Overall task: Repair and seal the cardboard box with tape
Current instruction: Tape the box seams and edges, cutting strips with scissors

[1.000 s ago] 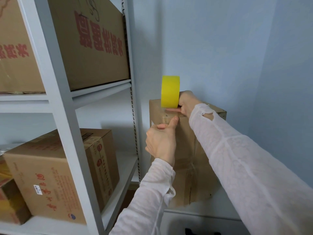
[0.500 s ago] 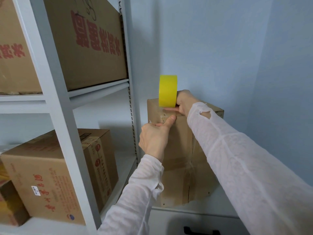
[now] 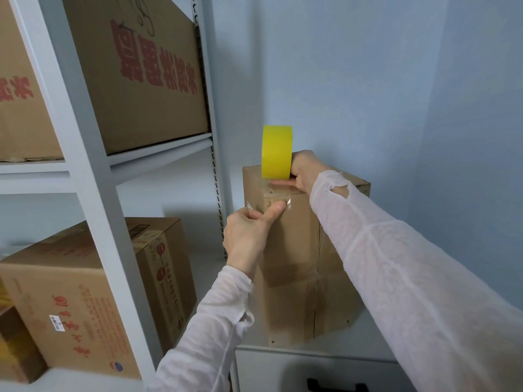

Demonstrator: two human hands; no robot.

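Pale blue walls (image 3: 353, 80) meet in a corner, and a white cabinet top (image 3: 376, 346) fills the foot of it. On that top stands the box (image 3: 294, 264), upright and tall, close against the wall, its front face towards me and a vertical seam running down it.

My right hand (image 3: 304, 171) is at the box's top front edge with the yellow roll (image 3: 276, 152) standing on its rim there. The fingers are curled round the roll from behind. The thumb (image 3: 280, 183) lies flat under it, along the box top. From the roll a strip of clear tape (image 3: 276, 197) comes down over the edge onto the front face.

My left hand (image 3: 247, 236) is just below, at the box's left front corner. Its fingers are folded into the palm, and only the straight thumb (image 3: 275, 208) touches, pressing the tape's lower end against the cardboard. A crumpled clear scrap (image 3: 249, 205) sticks out at the corner just above my forefinger; I cannot tell what it is fixed to.

Both arms are in thin white sleeves, and the right sleeve (image 3: 396, 264) has a hole near the wrist.

To the left is a white rack (image 3: 85, 179) with brown cartons, one with red print on the upper shelf (image 3: 147, 80) and another below (image 3: 85, 292).
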